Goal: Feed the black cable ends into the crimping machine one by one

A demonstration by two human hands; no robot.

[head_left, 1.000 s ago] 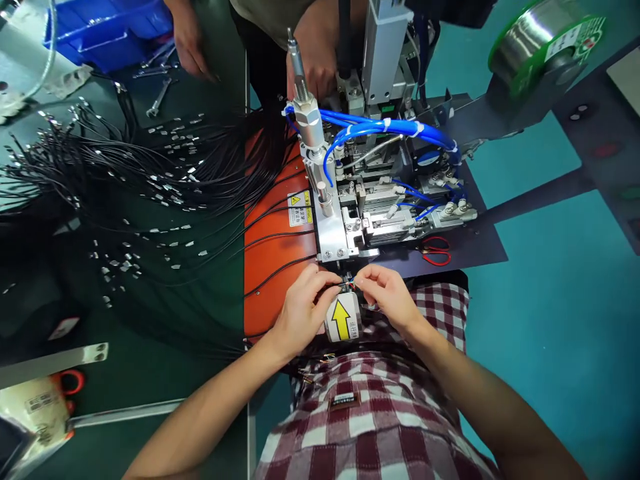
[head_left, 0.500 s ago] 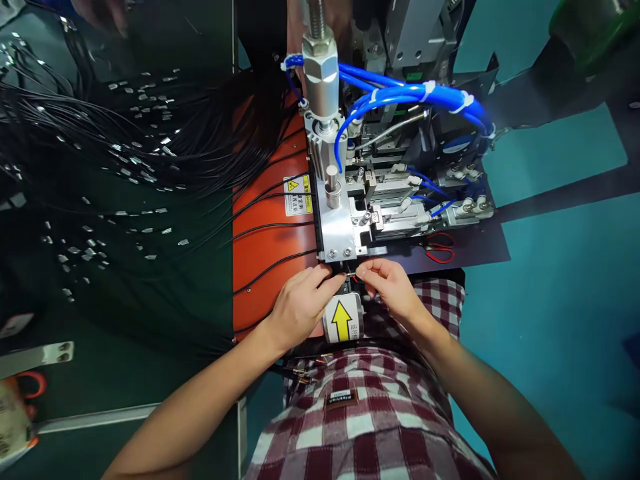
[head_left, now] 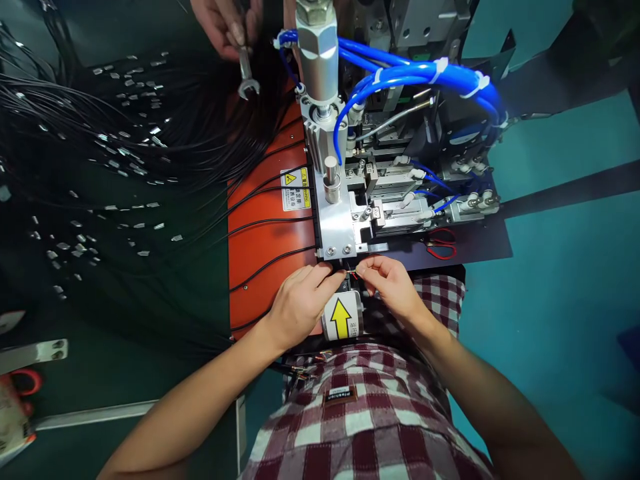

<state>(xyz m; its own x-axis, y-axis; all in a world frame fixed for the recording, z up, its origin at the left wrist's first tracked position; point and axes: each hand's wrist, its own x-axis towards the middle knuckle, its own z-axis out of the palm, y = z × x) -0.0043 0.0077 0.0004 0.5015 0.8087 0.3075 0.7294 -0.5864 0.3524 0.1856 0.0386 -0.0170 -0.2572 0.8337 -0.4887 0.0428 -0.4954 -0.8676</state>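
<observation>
Just below the metal block (head_left: 340, 230) of the machine, both my hands meet at a cable end with thin wires (head_left: 353, 272), one of them red. My left hand (head_left: 305, 297) is closed, its thumb and forefinger pinching the cable end from the left; most of the cable is hidden under the fingers. From the right, my right hand (head_left: 387, 280) pinches the tips of the thin wires, its other fingers curled. Directly beneath the wires sits a white label with a yellow arrow (head_left: 341, 319).
Another person's hand (head_left: 223, 30) holds an open-ended wrench (head_left: 249, 85) at the top. Black cables with silvery ends (head_left: 105, 147) cover the dark table, left. Several cables cross the orange plate (head_left: 260, 247). Red-handled scissors (head_left: 441, 244) lie right; blue air hoses (head_left: 410, 73) arch above.
Another person's hand with a wrench has come into view at the top. The view has shifted slightly. My hands keep their pinch in nearly the same place.
</observation>
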